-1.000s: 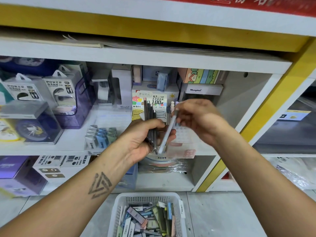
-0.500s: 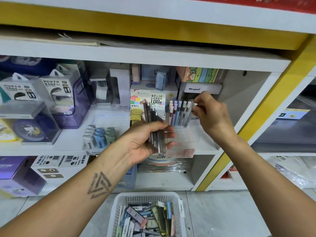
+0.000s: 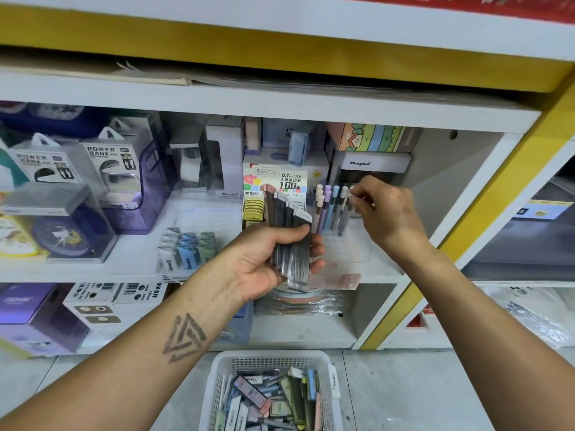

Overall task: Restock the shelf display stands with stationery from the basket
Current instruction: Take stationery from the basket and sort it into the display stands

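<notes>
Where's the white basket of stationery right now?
In the head view, the white basket sits on the floor at bottom centre, below the left hand and its dark lead cases.

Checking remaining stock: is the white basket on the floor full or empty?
Still well stocked. The white basket holds a jumbled pile of stationery packs covering its visible interior, though below the rim.

the lead cases (image 3: pixel 291 241) in the left hand (image 3: pixel 258 262) look like see-through glossy plastic, basket (image 3: pixel 217 377) near the bottom is white perforated plastic, power bank boxes (image 3: pixel 115 163) far left are shiny clear plastic, shelf (image 3: pixel 93 269) a smooth white laminate, floor (image 3: pixel 404 393) glossy tile
</notes>
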Tool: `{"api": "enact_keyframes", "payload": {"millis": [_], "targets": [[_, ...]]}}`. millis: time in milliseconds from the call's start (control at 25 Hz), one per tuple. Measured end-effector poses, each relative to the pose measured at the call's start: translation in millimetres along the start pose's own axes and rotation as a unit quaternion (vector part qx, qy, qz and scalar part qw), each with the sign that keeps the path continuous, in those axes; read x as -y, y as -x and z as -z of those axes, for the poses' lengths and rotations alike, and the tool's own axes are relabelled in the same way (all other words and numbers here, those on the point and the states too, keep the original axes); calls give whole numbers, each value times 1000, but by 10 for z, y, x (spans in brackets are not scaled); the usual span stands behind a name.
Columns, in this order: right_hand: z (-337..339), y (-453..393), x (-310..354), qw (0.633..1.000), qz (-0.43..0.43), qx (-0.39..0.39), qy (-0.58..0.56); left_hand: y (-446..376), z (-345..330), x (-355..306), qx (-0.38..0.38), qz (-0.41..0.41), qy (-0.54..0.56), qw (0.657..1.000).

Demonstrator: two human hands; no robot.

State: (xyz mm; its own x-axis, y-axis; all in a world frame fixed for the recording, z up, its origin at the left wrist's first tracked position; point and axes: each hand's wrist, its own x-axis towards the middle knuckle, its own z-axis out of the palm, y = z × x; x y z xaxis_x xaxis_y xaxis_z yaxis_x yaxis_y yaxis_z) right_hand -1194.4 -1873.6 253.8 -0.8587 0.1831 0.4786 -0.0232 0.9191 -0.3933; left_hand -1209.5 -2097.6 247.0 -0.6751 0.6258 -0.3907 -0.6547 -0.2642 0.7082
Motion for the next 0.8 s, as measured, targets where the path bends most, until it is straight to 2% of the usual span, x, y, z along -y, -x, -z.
{"api": "enact_keyframes", "payload": {"millis": [120, 200, 240, 320, 400, 480, 640, 800], "targets": [[8, -17, -3, 994, -18, 18, 102, 11, 7, -7, 21, -12, -23, 999], [17, 6, 84, 994, -28, 30, 101, 10, 1, -3, 22, -16, -41, 999], [29, 21, 155, 997, -31, 26, 59, 8, 0, 0, 18, -19, -48, 998], [70, 71, 343, 984, -84, 80, -136, 7, -16, 10, 12, -30, -70, 997], [99, 121, 507, 928, -132, 183, -296, 14, -41, 28, 7, -50, -99, 994], [85, 158, 583, 896, -149, 236, -346, 37, -53, 33, 8, -63, -113, 992], [99, 102, 626, 885, -175, 193, -386, 118, 23, -86, 2, -51, -82, 995], [140, -5, 626, 899, -122, 59, -417, 181, 232, -343, -105, -87, -44, 990]]}}
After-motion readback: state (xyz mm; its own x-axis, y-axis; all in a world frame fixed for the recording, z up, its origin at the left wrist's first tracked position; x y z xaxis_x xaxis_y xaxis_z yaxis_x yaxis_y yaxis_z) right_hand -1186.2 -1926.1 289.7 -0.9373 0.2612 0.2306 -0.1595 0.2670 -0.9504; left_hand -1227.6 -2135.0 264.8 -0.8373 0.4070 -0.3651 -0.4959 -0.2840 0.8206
